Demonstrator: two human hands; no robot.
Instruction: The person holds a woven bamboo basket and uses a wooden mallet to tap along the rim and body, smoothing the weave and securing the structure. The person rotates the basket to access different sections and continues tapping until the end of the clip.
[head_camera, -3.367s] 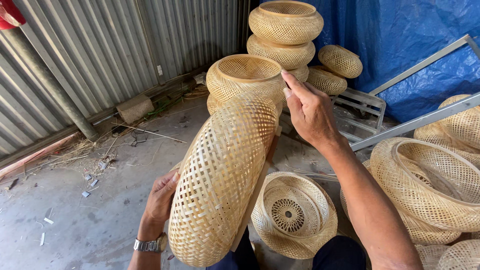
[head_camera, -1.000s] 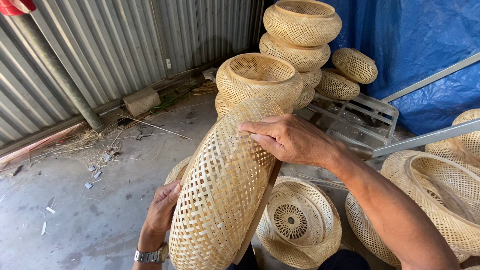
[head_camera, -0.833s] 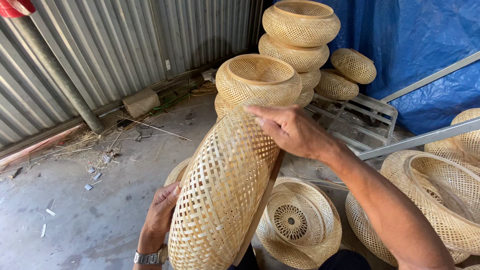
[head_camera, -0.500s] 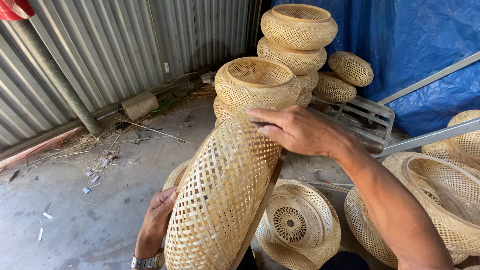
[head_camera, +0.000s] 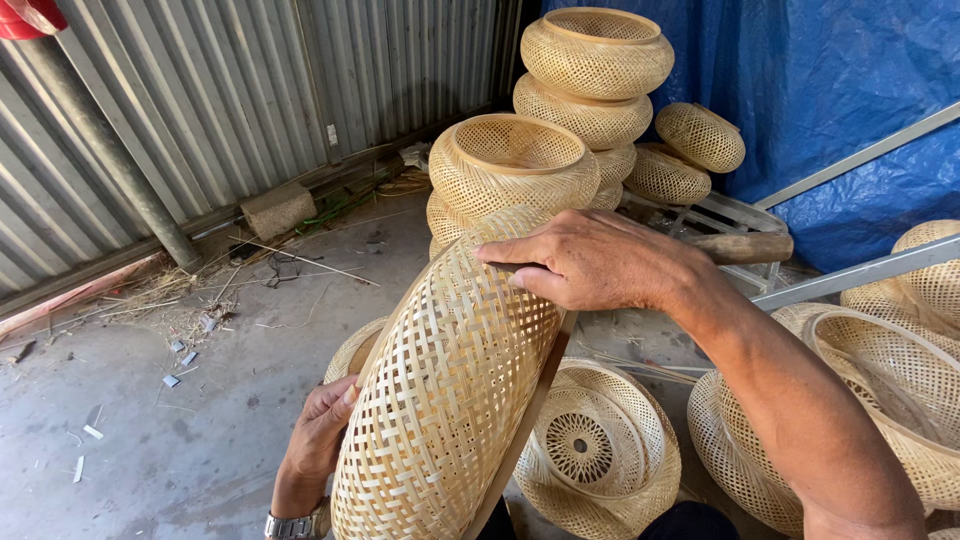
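Woven bamboo basket (head_camera: 450, 390) stands tilted on edge above the concrete floor (head_camera: 150, 440), apparently so its curved wall faces the person. The right hand (head_camera: 600, 262) lies flat over its top, fingers together, steadying it; the left hand (head_camera: 322, 432) cups the lower side, propping it. Finished baskets (head_camera: 598, 55) are stacked behind

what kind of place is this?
Most likely a small basket-weaving workshop or storage shed. Stacked woven bamboo baskets stand by a corrugated metal wall and a blue tarp, with bamboo scraps on the concrete floor. The left hand and right hand hold a long woven basket.
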